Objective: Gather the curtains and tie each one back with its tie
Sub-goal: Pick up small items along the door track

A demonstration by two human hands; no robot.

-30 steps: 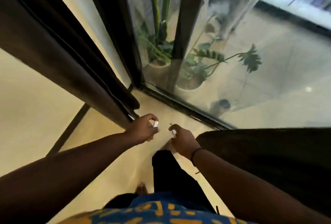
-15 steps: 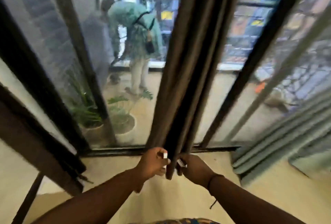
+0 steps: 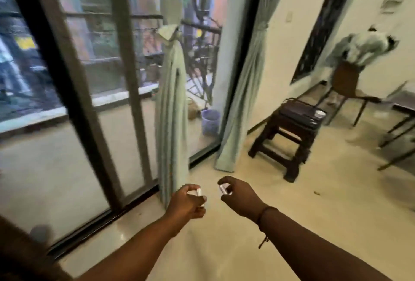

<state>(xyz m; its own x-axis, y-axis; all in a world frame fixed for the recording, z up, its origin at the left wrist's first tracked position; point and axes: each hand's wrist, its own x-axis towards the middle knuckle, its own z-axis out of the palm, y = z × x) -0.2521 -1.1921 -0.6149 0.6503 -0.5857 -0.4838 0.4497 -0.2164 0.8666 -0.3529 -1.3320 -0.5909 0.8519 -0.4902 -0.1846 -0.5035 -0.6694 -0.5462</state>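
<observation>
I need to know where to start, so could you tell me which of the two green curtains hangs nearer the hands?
The green curtain against the glass door, directly above the left hand. The other green curtain hangs further off by the wall.

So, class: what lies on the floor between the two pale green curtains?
Head view: between the nearer curtain and the corner curtain stands a purple bin, seemingly outside behind the glass.

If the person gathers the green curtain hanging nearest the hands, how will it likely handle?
The green curtain will probably be floppy: it hangs in soft vertical folds down to the floor. It should bunch easily, since it is already cinched near the top. It looks light, though its length may make it drag.
</observation>
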